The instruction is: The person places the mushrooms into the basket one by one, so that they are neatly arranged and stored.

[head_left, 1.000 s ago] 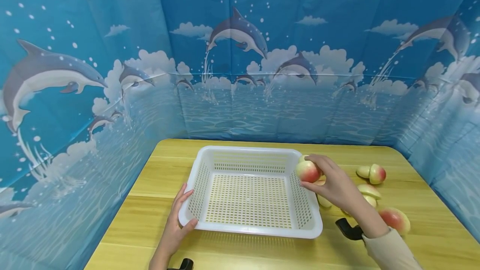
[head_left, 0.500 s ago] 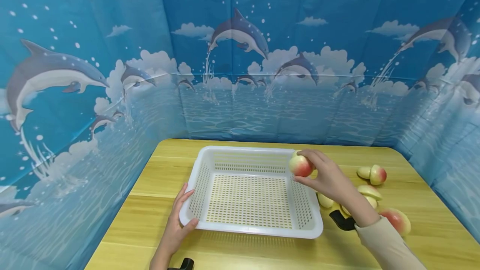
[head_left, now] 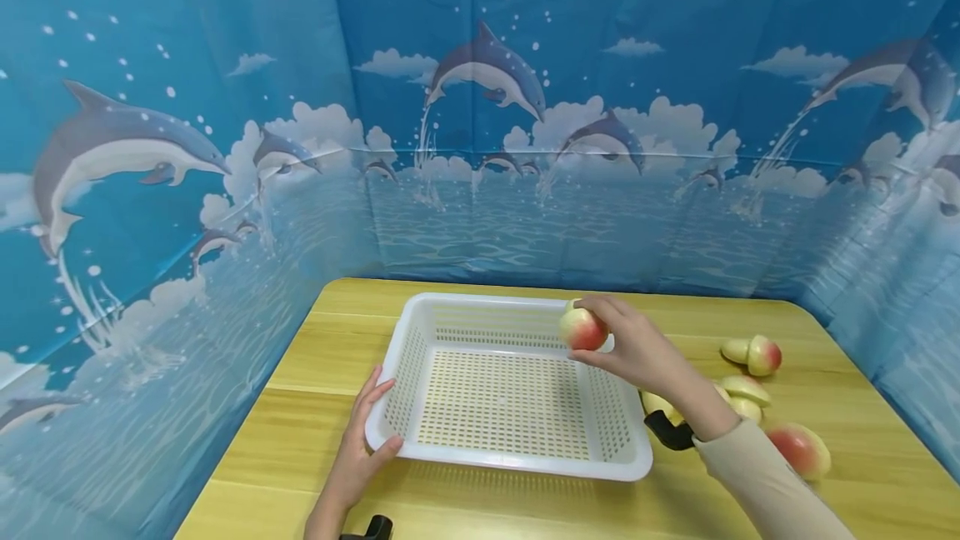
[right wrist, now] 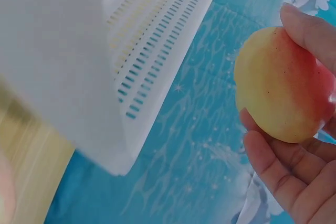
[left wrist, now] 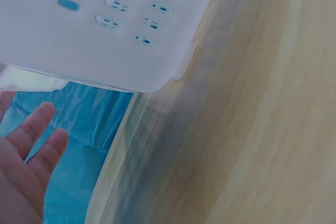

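Observation:
A white perforated plastic basket [head_left: 517, 467] sits on the table. My left hand [head_left: 358, 448] holds its left front corner, with thumb and a finger over the rim; in the left wrist view other fingers [left wrist: 50, 153] are spread beside it. My right hand [head_left: 633, 344] grips a yellow-and-red mango [head_left: 582, 330] between thumb and fingers, over the basket's right back part. In the right wrist view the mango [right wrist: 283, 85] shows its smooth skin, and its far side is hidden by the hand.
Several more yellow-and-red fruits lie right of the basket: one fruit [head_left: 799, 450] near the front, another fruit [head_left: 763, 355] farther back. Some are partly hidden by my right arm. The wooden table [head_left: 285, 415] meets a blue dolphin-print curtain [head_left: 480, 215] behind.
My right hand has carried the mango leftward and slightly up, from beside the basket's right rim to over its right back part. The left hand stays at the corner.

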Demonstrator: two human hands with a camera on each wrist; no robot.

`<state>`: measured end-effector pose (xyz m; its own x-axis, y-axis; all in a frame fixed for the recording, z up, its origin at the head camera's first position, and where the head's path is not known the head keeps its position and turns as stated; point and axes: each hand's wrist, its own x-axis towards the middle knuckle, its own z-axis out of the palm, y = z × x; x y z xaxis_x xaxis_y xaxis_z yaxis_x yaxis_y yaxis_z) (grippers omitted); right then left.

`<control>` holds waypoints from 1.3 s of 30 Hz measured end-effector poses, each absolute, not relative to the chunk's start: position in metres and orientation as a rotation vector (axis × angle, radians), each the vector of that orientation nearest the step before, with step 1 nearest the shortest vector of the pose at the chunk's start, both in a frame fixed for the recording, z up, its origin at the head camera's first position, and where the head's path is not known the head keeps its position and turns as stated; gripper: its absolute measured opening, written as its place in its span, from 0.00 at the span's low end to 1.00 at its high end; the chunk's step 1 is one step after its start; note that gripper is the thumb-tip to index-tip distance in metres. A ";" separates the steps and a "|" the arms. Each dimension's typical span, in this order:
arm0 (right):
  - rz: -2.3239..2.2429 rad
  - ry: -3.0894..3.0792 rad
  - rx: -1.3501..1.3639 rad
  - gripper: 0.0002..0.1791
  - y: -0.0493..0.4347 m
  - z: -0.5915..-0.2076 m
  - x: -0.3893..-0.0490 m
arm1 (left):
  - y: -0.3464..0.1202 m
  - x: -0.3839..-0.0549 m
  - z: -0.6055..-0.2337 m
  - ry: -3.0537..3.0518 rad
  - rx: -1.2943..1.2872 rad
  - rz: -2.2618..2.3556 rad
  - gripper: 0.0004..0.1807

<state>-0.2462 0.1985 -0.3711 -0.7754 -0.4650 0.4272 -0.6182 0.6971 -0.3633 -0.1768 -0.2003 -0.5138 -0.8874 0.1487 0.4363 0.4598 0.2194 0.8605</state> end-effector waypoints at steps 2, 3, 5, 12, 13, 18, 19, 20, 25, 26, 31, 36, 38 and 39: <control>0.714 -2.614 0.862 0.36 0.195 -0.371 -0.247 | -0.199 -0.177 -0.514 -2.232 -0.577 -1.723 0.38; 0.711 -2.617 0.868 0.36 0.193 -0.371 -0.248 | -0.199 -0.177 -0.513 -2.228 -0.577 -1.730 0.38; 0.699 -2.619 0.881 0.36 0.189 -0.371 -0.249 | -0.198 -0.177 -0.513 -2.227 -0.567 -1.743 0.38; 0.678 -2.594 0.932 0.37 0.170 -0.364 -0.254 | -0.202 -0.174 -0.515 -2.210 -0.562 -1.705 0.38; 0.676 -2.589 0.939 0.37 0.167 -0.364 -0.255 | -0.203 -0.173 -0.516 -2.215 -0.556 -1.691 0.38; 0.665 -2.588 0.942 0.38 0.158 -0.361 -0.259 | -0.204 -0.173 -0.517 -2.239 -0.544 -1.678 0.38; 0.668 -2.592 0.940 0.38 0.157 -0.361 -0.260 | -0.203 -0.173 -0.517 -2.240 -0.546 -1.684 0.38; 0.667 -2.598 0.938 0.37 0.156 -0.361 -0.260 | -0.202 -0.174 -0.517 -2.240 -0.545 -1.693 0.38; 0.672 -2.622 0.952 0.36 0.146 -0.364 -0.267 | -0.199 -0.177 -0.515 -2.229 -0.554 -1.706 0.38; 0.674 -2.623 0.959 0.36 0.143 -0.365 -0.269 | -0.199 -0.177 -0.515 -2.227 -0.556 -1.701 0.38; 0.699 -2.627 1.004 0.36 0.129 -0.368 -0.276 | -0.199 -0.178 -0.515 -2.199 -0.574 -1.692 0.38; 0.694 -2.661 1.021 0.36 0.119 -0.369 -0.282 | -0.200 -0.179 -0.517 -2.199 -0.582 -1.713 0.38; 0.695 -2.675 1.018 0.36 0.116 -0.369 -0.283 | -0.200 -0.179 -0.518 -2.207 -0.589 -1.715 0.38; 0.699 -2.677 1.018 0.36 0.115 -0.370 -0.285 | -0.200 -0.180 -0.518 -2.208 -0.594 -1.717 0.38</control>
